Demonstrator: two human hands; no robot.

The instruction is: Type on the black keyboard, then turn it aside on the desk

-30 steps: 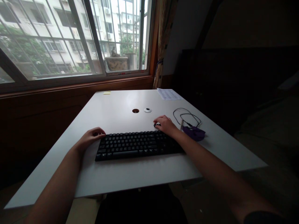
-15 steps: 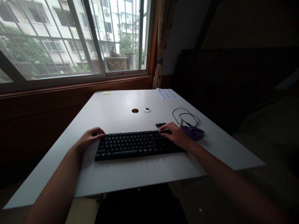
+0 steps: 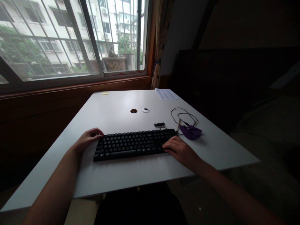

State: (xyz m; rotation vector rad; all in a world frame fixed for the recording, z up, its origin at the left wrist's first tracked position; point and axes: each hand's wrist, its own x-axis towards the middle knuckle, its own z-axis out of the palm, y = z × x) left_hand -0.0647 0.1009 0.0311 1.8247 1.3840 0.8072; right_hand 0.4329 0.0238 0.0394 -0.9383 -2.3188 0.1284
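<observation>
A black keyboard lies on the white table, its long side toward me. My left hand rests at its upper left corner, fingers bent and closed against the edge. Over the right end of the keyboard is my right hand, with its fingers together and bent down onto the keys. The hand covers part of that end, and whatever is under its fingertips is hidden. Just behind the keyboard lies a small black strip-like piece. A purple item, perhaps cloth or a pouch, sits to the right.
A thin black cable loops beside the purple item. Farther back, the white table has a round hole with a white ring-shaped cover beside it. Printed paper and a yellow note lie along the far edge.
My right hand has moved from the keyboard's upper right edge toward me, onto its lower right keys. The left hand stays at the corner. The whole view has shifted slightly.
</observation>
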